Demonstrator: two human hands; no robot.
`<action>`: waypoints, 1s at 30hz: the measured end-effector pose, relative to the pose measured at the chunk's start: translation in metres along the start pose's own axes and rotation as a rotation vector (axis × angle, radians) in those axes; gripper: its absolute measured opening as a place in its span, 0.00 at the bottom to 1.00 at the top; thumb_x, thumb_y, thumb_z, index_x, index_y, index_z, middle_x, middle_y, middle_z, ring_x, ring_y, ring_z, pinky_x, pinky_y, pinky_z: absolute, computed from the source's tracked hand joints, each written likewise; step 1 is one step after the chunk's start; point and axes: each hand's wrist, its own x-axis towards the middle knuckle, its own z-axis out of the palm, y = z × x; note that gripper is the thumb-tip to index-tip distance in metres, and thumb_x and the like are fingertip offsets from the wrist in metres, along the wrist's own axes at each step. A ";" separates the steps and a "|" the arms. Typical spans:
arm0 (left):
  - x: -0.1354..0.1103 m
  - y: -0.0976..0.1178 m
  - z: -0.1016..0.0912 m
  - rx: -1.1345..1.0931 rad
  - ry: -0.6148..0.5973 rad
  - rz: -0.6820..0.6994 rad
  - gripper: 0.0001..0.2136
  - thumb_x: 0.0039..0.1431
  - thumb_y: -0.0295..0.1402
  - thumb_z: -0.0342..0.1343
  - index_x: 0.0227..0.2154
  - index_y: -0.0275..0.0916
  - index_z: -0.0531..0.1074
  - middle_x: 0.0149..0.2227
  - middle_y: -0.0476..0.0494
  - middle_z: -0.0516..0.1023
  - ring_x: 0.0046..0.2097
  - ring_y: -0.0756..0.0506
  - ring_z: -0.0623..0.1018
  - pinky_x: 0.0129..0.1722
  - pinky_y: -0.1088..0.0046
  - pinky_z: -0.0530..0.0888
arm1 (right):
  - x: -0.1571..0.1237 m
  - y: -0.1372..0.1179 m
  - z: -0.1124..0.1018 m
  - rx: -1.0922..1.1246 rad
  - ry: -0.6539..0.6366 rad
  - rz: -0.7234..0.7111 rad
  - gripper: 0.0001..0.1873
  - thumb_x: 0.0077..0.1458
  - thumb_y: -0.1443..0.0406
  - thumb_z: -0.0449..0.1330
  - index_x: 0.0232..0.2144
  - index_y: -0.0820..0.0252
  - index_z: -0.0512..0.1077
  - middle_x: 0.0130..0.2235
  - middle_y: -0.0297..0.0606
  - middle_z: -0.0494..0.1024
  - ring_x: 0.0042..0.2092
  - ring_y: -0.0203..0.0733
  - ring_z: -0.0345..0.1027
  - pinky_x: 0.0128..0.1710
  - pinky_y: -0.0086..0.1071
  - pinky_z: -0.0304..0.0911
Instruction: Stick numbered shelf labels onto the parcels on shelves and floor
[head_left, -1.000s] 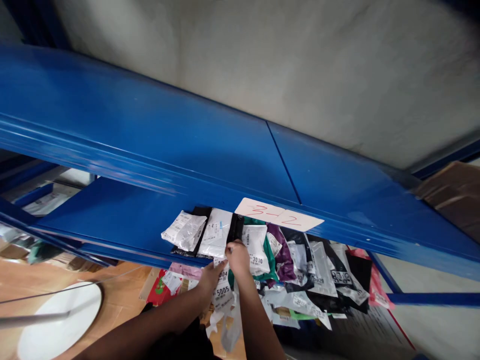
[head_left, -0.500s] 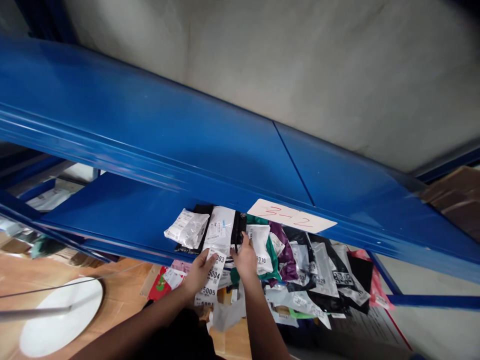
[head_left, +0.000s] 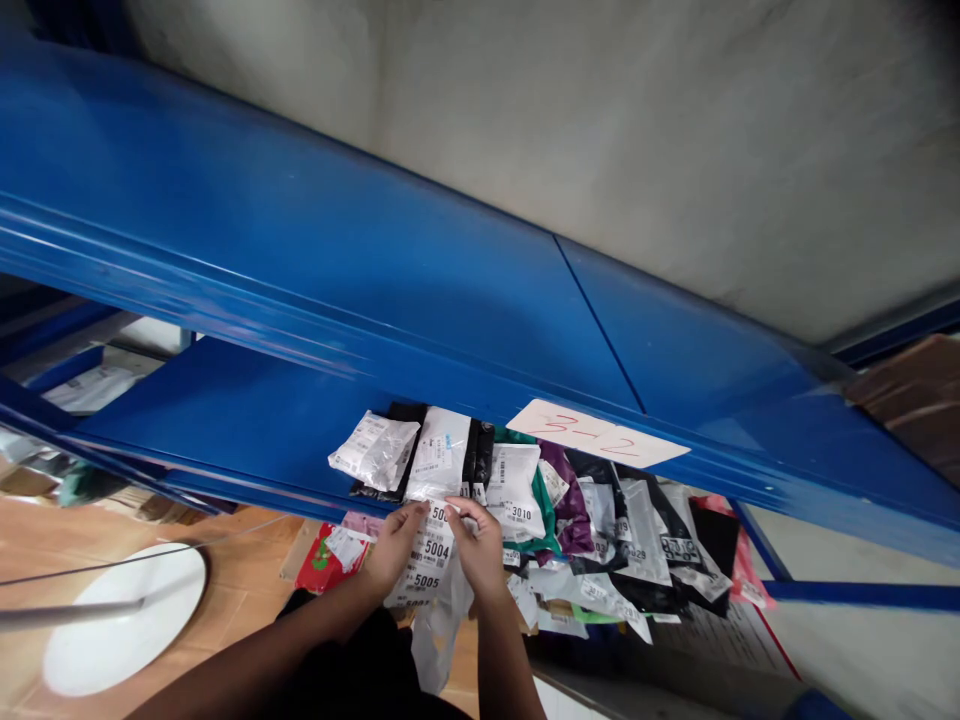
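A strip of white number labels, printed 5004 and 5005, is pinched between both my hands just in front of the blue metal shelf. My left hand grips the strip's left edge. My right hand pinches its top right corner with fingertips together. A thin clear plastic bag hangs below my hands. Right behind them on the shelf lie several packed garments in plastic bags, white, black, green and purple, each with a barcode label; one reads 3010.
A paper tag marked "3-2" is stuck on the upper shelf beam. More bagged items fill the shelf to the right. Left below are a white round base, a wooden floor and a red packet.
My right hand has drawn back from the black bag on the shelf and now pinches the label strip together with my left hand. The view has shifted slightly.
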 end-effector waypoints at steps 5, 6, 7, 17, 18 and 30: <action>-0.005 0.005 -0.001 -0.018 -0.037 -0.037 0.25 0.35 0.57 0.63 0.22 0.36 0.73 0.21 0.48 0.73 0.25 0.48 0.70 0.26 0.73 0.67 | 0.002 -0.004 -0.002 0.015 0.007 -0.001 0.13 0.50 0.57 0.60 0.30 0.60 0.77 0.32 0.41 0.81 0.35 0.45 0.74 0.39 0.35 0.69; -0.005 0.007 0.000 -0.018 -0.054 -0.027 0.25 0.35 0.56 0.64 0.23 0.36 0.74 0.22 0.48 0.74 0.25 0.47 0.70 0.27 0.73 0.68 | 0.002 -0.005 -0.002 0.009 0.002 -0.003 0.13 0.51 0.57 0.59 0.30 0.60 0.77 0.32 0.41 0.81 0.36 0.45 0.74 0.40 0.35 0.69; -0.005 0.007 0.000 -0.014 -0.068 -0.013 0.24 0.35 0.55 0.65 0.25 0.36 0.75 0.23 0.47 0.75 0.26 0.47 0.71 0.28 0.73 0.68 | 0.003 -0.005 -0.002 0.001 -0.005 -0.005 0.13 0.51 0.57 0.59 0.30 0.60 0.77 0.32 0.41 0.81 0.36 0.45 0.74 0.41 0.35 0.68; 0.011 -0.006 0.012 -0.005 0.106 -0.019 0.24 0.35 0.57 0.63 0.17 0.38 0.67 0.16 0.54 0.65 0.22 0.51 0.65 0.23 0.76 0.62 | 0.011 -0.008 0.005 -0.346 0.016 -0.143 0.11 0.57 0.62 0.54 0.31 0.57 0.75 0.33 0.39 0.79 0.37 0.42 0.73 0.40 0.32 0.66; 0.014 -0.006 0.014 -0.022 0.106 -0.040 0.24 0.33 0.56 0.64 0.18 0.39 0.67 0.16 0.54 0.66 0.22 0.51 0.66 0.23 0.75 0.63 | 0.015 -0.010 0.006 -0.408 0.029 -0.160 0.10 0.57 0.63 0.54 0.30 0.57 0.75 0.33 0.39 0.79 0.38 0.42 0.73 0.41 0.32 0.65; 0.017 -0.006 0.008 -0.048 0.029 -0.212 0.21 0.31 0.46 0.69 0.26 0.36 0.73 0.22 0.45 0.78 0.25 0.44 0.76 0.27 0.70 0.71 | 0.057 -0.012 0.020 -0.787 -0.026 0.054 0.09 0.51 0.71 0.60 0.24 0.55 0.77 0.33 0.36 0.79 0.32 0.39 0.72 0.27 0.27 0.57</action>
